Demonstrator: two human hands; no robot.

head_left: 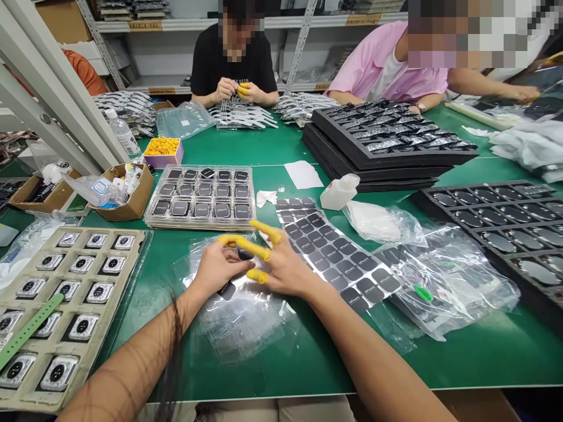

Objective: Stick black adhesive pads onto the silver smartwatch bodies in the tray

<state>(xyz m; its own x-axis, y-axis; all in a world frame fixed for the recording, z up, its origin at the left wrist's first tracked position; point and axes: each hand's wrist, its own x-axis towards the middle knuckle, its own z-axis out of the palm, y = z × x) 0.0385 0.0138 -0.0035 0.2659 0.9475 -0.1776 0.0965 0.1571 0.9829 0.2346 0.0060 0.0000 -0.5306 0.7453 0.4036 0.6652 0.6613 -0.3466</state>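
Over a pile of clear plastic film (246, 328), my left hand (217, 266) pinches a small dark square piece (244, 252) between its fingers. My right hand (281, 264) is just beside it, its fingers spread and wearing yellow finger cots; nothing shows in its grip. Another dark square (227, 290) lies on the film below my left hand. Sheets of dark square stickers (338, 258) are to the right of my right hand. Behind the hands stands a clear tray (200, 223) holding several dark square pieces.
At left, a beige tray (99, 319) holds watch bodies, with a green strap (33, 328) across it. Black foam trays (352, 158) are stacked at back right. A white bottle (340, 192) and plastic bags (453, 281) lie right. Across the table, people work with their hands.
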